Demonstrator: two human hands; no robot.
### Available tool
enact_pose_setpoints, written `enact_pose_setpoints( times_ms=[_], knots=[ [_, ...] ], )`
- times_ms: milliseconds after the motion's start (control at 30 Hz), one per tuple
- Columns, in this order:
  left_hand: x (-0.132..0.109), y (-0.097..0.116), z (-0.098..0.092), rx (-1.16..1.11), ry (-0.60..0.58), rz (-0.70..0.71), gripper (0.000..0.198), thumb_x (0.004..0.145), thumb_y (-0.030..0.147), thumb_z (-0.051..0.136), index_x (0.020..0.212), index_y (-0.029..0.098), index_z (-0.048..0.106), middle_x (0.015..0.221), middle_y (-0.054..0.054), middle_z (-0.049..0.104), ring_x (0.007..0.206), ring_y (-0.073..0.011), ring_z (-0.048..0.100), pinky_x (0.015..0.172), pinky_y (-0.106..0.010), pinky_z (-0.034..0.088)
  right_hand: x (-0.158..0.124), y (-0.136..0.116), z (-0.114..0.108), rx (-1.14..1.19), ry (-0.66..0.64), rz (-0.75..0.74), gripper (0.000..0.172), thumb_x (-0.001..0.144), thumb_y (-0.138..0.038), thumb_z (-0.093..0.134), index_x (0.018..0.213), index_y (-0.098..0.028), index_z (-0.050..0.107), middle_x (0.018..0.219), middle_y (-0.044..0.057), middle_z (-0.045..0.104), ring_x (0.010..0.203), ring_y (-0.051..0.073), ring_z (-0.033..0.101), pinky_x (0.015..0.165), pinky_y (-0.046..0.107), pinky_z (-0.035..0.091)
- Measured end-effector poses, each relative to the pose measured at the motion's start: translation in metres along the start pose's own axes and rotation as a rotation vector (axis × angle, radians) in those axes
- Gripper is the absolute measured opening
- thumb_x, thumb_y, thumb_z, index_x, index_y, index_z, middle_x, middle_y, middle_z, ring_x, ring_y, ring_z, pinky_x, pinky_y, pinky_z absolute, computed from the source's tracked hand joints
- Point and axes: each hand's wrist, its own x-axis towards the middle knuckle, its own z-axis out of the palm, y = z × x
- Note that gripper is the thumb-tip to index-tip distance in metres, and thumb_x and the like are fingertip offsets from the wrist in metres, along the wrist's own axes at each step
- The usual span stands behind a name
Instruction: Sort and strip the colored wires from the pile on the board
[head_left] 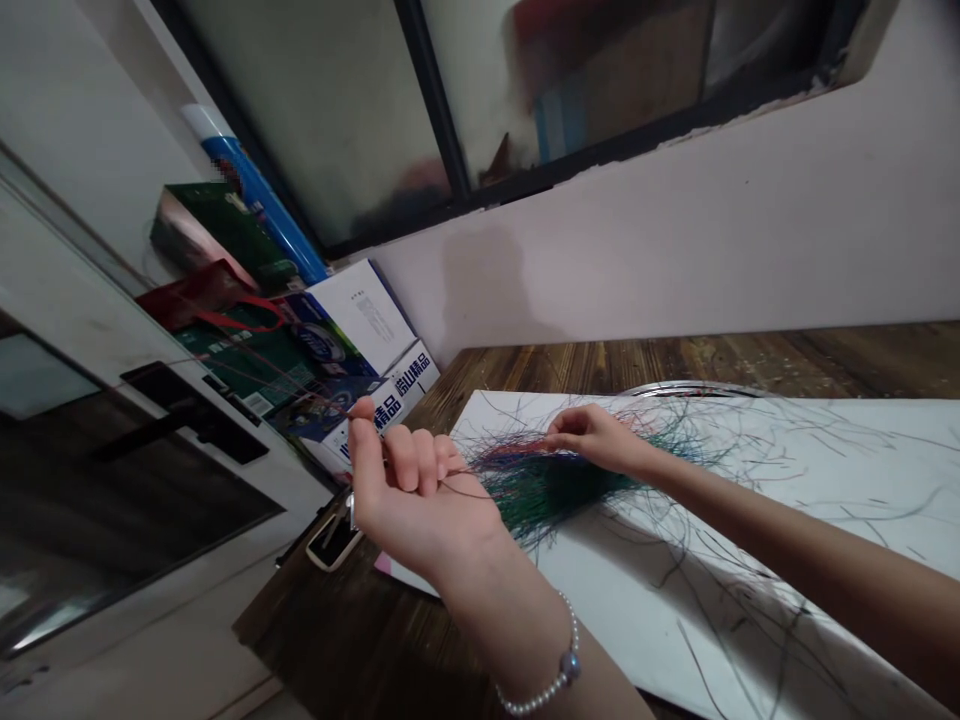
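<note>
My left hand (409,470), palm up with a beaded bracelet (559,680) on the wrist, is raised left of a pile of strands. Its thumb and forefinger pinch a few thin reddish strands, which trail off to the upper left; a dark strand crosses the palm. The pile of thin wire-like strands (562,490), green, blue and red, lies on a white sheet (622,590). At its reddish upper part, my right hand (592,438) is closed in a pinch on thin strands. Its fingertips partly hide what they grip.
Loose strands scatter over the sheet's right side. A phone-like object (334,540) lies on the wooden table (322,640) near its left edge. Boxes (367,320) and a green bag (255,360) stand behind left, beside a door handle (195,415). A clear round rim (690,388) shows behind the pile.
</note>
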Motion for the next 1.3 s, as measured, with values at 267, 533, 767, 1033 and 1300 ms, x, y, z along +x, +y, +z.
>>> enact_pose_setpoints(
  times_ms=[267,533,767,1033,1300],
  knots=[
    [0.0,0.0,0.0,0.016,-0.035,0.006,0.014,0.083,0.014,0.048,0.081,0.013,0.062,0.042,0.01,0.014,0.037,-0.006,0.006,0.034,-0.015,0.013,-0.015,-0.021,-0.023,0.231,0.183,0.004,0.017,0.077,-0.032,0.061,0.071,-0.016,0.062,0.067,0.005,0.066,0.057,0.013,0.055,0.052,0.026,0.04],
    [-0.003,-0.003,0.003,0.016,-0.095,0.005,0.012,0.081,0.014,0.05,0.08,0.012,0.062,0.042,0.01,0.015,0.038,-0.006,0.005,0.035,-0.016,0.012,-0.027,-0.032,-0.033,0.284,0.288,-0.001,0.016,0.075,-0.031,0.063,0.071,-0.016,0.063,0.066,0.005,0.066,0.051,0.01,0.049,0.046,0.024,0.035],
    [-0.004,-0.003,0.005,0.094,-0.091,-0.045,0.015,0.084,0.015,0.05,0.078,0.014,0.064,0.046,0.01,0.015,0.038,-0.0047,0.007,0.036,-0.015,0.013,-0.035,-0.039,-0.034,0.254,0.374,-0.046,0.016,0.076,-0.03,0.065,0.071,-0.015,0.067,0.064,0.003,0.064,0.054,0.01,0.05,0.047,0.023,0.037],
    [-0.003,-0.042,0.008,0.61,-0.236,-0.133,0.009,0.07,0.022,0.067,0.071,0.014,0.071,0.055,0.003,0.051,0.045,-0.0024,0.04,0.043,-0.014,0.027,-0.041,-0.045,-0.035,0.192,0.482,-0.159,0.016,0.076,-0.03,0.067,0.069,-0.016,0.069,0.058,0.001,0.061,0.051,0.011,0.046,0.044,0.024,0.034],
    [-0.006,-0.06,0.007,0.8,-0.447,-0.26,0.01,0.072,0.024,0.065,0.068,0.017,0.071,0.063,-0.002,0.062,0.056,-0.0077,0.052,0.054,-0.02,0.039,-0.052,-0.056,-0.026,0.149,0.598,-0.277,0.007,0.075,-0.022,0.068,0.074,-0.015,0.071,0.069,0.004,0.068,0.06,0.014,0.054,0.053,0.028,0.041]
  ],
)
